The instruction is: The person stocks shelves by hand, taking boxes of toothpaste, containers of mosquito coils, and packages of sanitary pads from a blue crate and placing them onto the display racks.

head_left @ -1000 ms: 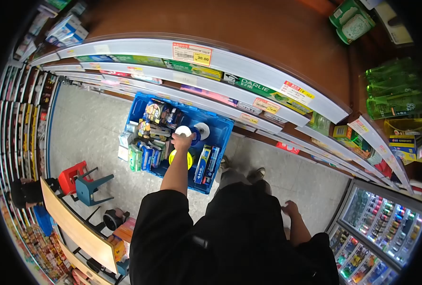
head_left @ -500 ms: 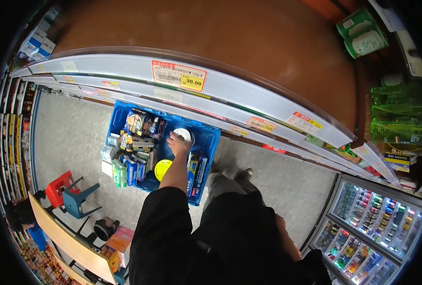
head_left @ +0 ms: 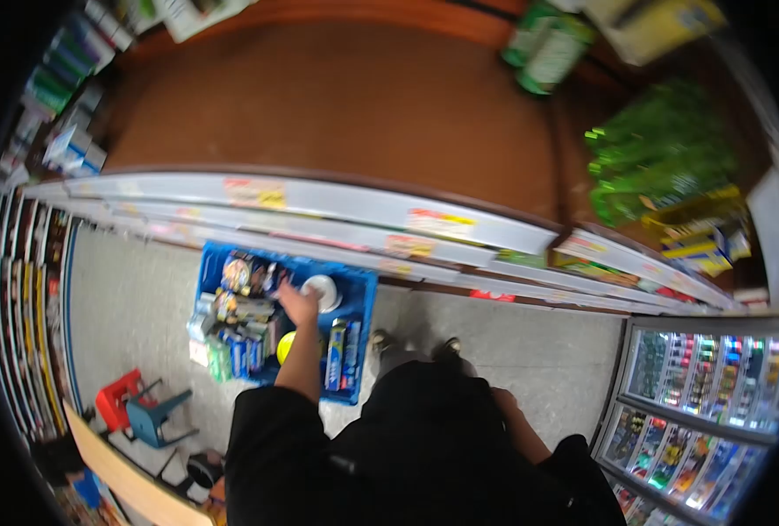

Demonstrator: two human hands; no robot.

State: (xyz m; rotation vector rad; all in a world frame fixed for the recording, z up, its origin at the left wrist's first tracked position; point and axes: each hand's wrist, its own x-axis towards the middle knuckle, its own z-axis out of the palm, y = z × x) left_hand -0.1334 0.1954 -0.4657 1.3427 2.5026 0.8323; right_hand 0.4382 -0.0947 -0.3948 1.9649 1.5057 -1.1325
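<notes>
My left hand [head_left: 298, 304] is inside the blue crate [head_left: 367, 307], just left of a white round tub [head_left: 322, 294] and apart from it. Its fingers look stretched toward small dark packs [head_left: 273, 277], slightly blurred, with nothing visible in them. Below my wrist a yellow round lid [head_left: 286, 347] is partly covered by my forearm. Blue boxes [head_left: 344, 351] stand along the crate's right side. My right hand [head_left: 507, 405] is low beside my body, its fingers hidden by my dark clothing.
A brown shelf [head_left: 337, 96] with price labels runs above the crate. Green-wrapped packs [head_left: 661, 153] sit on it at right. A glass-door drinks fridge [head_left: 696, 386] stands at right. Red [head_left: 119, 396] and teal stools [head_left: 157, 416] and a wooden table [head_left: 122, 469] are at lower left.
My left hand has come off the white tub and shifted left toward the dark packs. The view has tilted up, showing more of the brown shelf.
</notes>
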